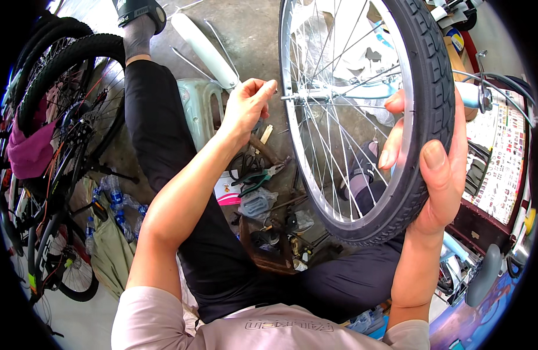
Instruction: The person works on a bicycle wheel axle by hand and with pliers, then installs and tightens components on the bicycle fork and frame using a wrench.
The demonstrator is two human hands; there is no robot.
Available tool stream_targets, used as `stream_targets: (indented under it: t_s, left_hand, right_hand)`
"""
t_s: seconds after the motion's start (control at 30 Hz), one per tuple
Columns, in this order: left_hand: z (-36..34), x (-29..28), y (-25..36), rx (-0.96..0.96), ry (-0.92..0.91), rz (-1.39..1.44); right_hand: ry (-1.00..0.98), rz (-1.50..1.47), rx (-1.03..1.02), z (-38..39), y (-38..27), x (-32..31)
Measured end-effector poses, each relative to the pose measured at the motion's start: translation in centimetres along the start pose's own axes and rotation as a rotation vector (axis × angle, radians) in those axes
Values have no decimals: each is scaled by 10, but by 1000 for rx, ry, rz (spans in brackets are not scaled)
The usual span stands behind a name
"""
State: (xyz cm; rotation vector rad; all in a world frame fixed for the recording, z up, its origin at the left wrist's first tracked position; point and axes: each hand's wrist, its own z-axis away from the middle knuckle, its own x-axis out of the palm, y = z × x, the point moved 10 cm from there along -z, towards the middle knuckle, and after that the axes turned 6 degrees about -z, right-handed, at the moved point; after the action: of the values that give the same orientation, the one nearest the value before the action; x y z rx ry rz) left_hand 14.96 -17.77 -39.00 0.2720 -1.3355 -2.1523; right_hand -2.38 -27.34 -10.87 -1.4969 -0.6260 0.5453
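A bicycle wheel (438, 76) with a black knobbly tyre and silver rim stands upright before me, right of centre. My right hand (441, 175) is wrapped round its tyre and rim from the right, fingertips showing through the spokes. Near the axle end (287, 98), left of the hub, my left hand (248, 108) is closed with thumb and forefinger together. Something small and dark may be at its fingertips, too small to name. Light blue frame tubing (385, 88) shows behind the spokes.
A white mudguard (204, 49) with wire stays lies beyond a pale green plastic stool (193, 105). Green-handled pliers (263, 178) rest among tools above a wooden box (269, 262). Several bicycles (64, 134) crowd the left. A dark red cabinet (485, 216) stands at right.
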Motion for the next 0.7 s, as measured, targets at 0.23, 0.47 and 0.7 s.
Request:
stream_targets:
  t_s: [0.23, 0.47, 0.7]
  left_hand:
    - [11, 18, -4, -72, -77, 51]
    - [10, 16, -5, -122, -70, 90]
    - [11, 17, -8, -157, -92, 118]
  right_hand:
    - [-1, 40, 0, -3, -3, -2]
    - [-12, 65, 6, -3, -1, -1]
    - [-21, 80, 21, -6, -9, 11]
